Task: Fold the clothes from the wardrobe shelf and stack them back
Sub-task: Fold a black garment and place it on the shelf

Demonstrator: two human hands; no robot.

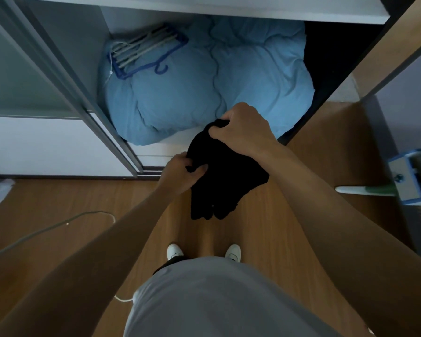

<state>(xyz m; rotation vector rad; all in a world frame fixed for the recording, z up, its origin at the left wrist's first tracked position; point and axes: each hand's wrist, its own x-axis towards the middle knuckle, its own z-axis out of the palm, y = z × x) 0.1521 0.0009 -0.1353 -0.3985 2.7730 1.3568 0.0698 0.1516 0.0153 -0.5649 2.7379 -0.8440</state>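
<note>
While the person stands on the wooden floor [58,203] facing the open wardrobe, a black garment [224,183] hangs in the air in front of them, above the floor and just short of the wardrobe's bottom compartment. The right hand [241,128] clutches a bunched upper edge of it, fingers curled into the cloth, and the left hand [181,172] grips its near left edge lower down, thumb over the fabric; the two hands are near each other but apart. What kind of garment it is cannot be told. Behind it a bulky light blue duvet [204,81] fills the compartment floor, with a blue multi-bar hanger [144,52] lying on its far left part. A white shelf [204,6] spans above. The sliding door [34,81] stands to the left. A grey cable [46,231] trails over the floor at left, and a blue-and-white mop bucket [411,176] sits at the right edge. White shoes [175,251] show below.
</note>
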